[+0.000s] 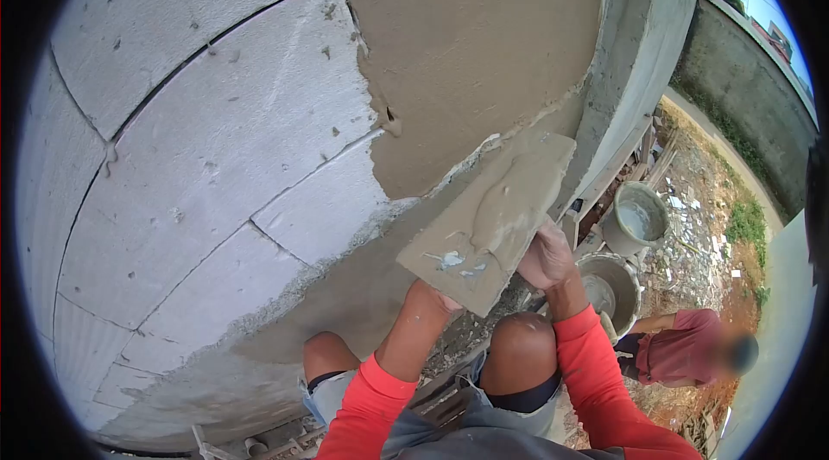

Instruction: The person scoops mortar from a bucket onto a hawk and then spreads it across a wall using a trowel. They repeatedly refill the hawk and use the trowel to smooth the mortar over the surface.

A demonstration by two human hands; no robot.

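Note:
A rectangular plastering board (pixel 496 218), coated with wet grey-brown mortar, is tilted in front of the wall. My left hand (pixel 443 297) grips it from beneath at the lower edge, its fingers mostly hidden by the board. At the right edge, my right hand (pixel 547 258) is closed against the board, the fingertips out of sight behind it. Close beyond the board is the block wall (pixel 233 149), pale and bare on the left. Smooth wet plaster (pixel 484 45) covers its upper right part, with a ragged edge.
A concrete column (pixel 635 54) borders the plaster. Two buckets stand below to the right, one with grey mix (pixel 639 216), the other (pixel 629 287) nearer my right arm. Another person (pixel 682 346) is at the lower right, by rubble-strewn ground (pixel 691 244). A boundary wall (pixel 743 71) stands beyond.

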